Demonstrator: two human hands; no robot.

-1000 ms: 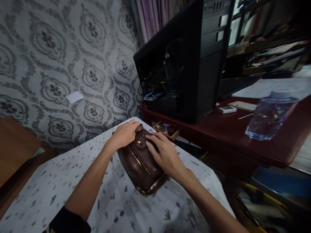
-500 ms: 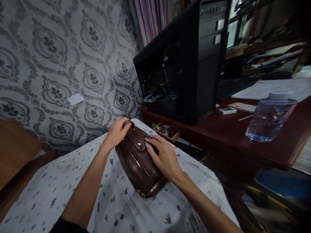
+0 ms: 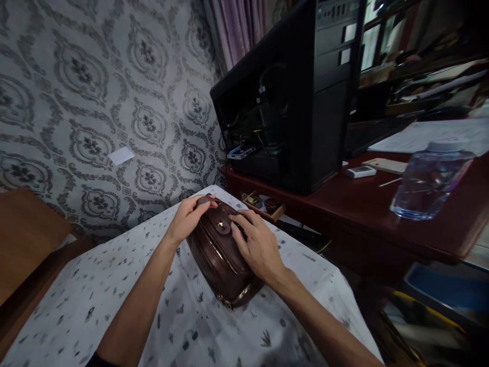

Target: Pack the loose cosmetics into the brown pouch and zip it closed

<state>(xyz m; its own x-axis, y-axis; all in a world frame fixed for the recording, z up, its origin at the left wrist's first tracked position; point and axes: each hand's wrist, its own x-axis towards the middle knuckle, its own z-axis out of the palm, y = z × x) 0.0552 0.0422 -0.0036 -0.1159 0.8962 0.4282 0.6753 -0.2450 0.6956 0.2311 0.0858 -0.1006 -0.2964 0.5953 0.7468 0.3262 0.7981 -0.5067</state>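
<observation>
A brown leather handbag (image 3: 217,265) lies on the bed sheet, with gold zips along its side and near end and a gold clasp on a rounded tab on top. My left hand (image 3: 186,220) is closed over the bag's far end, its thumb and fingertips at the brown strap there. Against the right side rests my right hand (image 3: 260,247), fingers curled over the top edge beside the clasp and thumb pressed on the leather. What the fingertips of the right hand touch under the edge is hidden.
A white patterned sheet (image 3: 214,336) covers the bed. To the right, a dark red desk (image 3: 367,209) carries a black computer case (image 3: 328,127), a clear water bottle (image 3: 424,183), papers (image 3: 439,135) and a small white box (image 3: 361,172). An open drawer (image 3: 263,206) juts out below.
My left hand has shifted slightly right over the bag's far end, and its fingers have changed position at the strap. The right hand stays nearly in place, and the bag has barely moved.
</observation>
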